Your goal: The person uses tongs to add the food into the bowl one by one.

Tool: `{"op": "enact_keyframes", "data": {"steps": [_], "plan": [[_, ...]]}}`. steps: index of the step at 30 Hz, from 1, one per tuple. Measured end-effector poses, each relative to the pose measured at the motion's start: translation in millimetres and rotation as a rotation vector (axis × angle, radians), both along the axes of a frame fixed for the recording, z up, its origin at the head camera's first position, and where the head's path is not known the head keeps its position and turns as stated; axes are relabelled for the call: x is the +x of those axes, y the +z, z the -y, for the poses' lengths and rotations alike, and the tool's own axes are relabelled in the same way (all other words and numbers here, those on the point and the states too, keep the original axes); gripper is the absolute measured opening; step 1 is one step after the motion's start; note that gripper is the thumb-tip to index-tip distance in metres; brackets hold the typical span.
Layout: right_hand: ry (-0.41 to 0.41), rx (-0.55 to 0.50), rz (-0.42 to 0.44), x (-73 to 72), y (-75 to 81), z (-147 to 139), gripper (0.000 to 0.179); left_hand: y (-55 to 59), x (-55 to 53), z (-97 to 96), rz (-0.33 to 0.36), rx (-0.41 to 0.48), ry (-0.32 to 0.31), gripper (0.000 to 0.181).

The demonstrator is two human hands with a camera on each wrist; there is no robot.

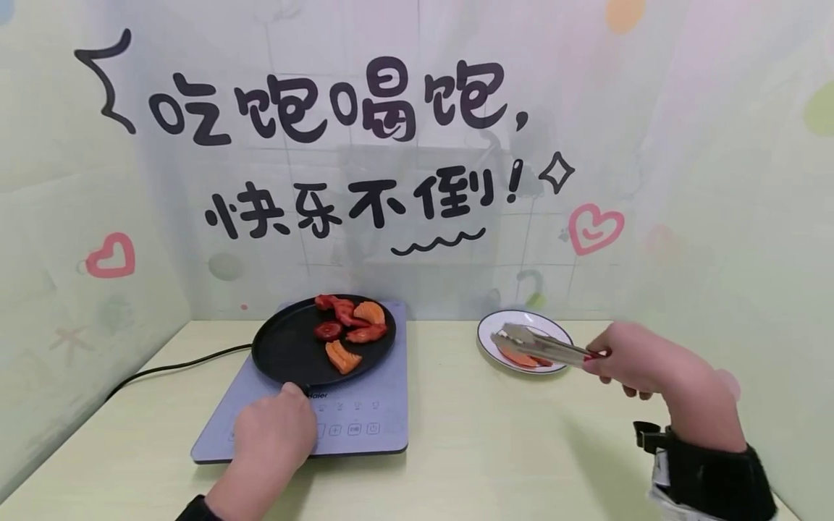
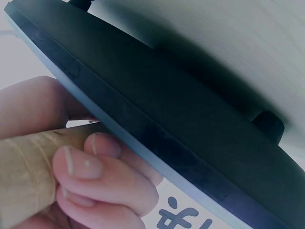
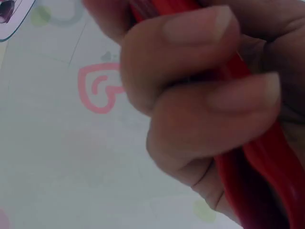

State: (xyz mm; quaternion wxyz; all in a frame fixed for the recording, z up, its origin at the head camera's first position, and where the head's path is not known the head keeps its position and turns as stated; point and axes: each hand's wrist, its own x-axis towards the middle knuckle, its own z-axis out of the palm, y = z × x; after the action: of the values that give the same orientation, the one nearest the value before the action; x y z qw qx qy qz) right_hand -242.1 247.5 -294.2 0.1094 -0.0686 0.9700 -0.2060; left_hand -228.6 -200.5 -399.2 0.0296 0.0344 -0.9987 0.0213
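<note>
My left hand (image 1: 276,427) grips the tan handle (image 2: 28,167) of a round black frying pan (image 1: 287,347) on an induction cooker (image 1: 391,405). In the pan's right half lie orange striped pieces of food (image 1: 342,357), red glossy pieces (image 1: 367,333) and a round dark-red slice (image 1: 328,331). My right hand (image 1: 641,354) holds metal tongs (image 1: 547,347) by their red handles (image 3: 233,71), fingers curled round them. The tongs' tips overlap a white, dark-rimmed plate (image 1: 490,336) in the head view. Orange-red food (image 1: 519,357) on this plate is partly hidden by the tongs.
A black cord (image 1: 176,367) runs left from behind the pan across the pale table (image 1: 476,449). Behind the table hangs a light printed wall sheet (image 1: 417,275) with black writing. The plate stands near the table's back edge.
</note>
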Motion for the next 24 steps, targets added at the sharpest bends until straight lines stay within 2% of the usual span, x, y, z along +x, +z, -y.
{"op": "enact_keyframes", "data": {"steps": [3, 9, 16, 24], "plan": [[-0.034, 0.024, 0.037, -2.1, -2.6, -8.6, 0.012, -0.1, 0.0, 0.2, 0.003, 0.005, 0.003, 0.029], [-0.06, 0.041, 0.031, -6.2, -5.5, -14.2, 0.012, -0.9, 0.1, 0.0, -0.018, 0.011, -0.004, 0.028], [-0.062, 0.009, 0.035, -5.4, -8.8, -11.6, 0.011, -0.2, -0.3, -0.2, -0.018, 0.015, -0.004, 0.028], [-0.072, 0.087, 0.003, -10.8, -11.3, 0.0, 0.007, 0.0, -0.2, 0.8, -0.021, 0.0, -0.008, 0.029]]}}
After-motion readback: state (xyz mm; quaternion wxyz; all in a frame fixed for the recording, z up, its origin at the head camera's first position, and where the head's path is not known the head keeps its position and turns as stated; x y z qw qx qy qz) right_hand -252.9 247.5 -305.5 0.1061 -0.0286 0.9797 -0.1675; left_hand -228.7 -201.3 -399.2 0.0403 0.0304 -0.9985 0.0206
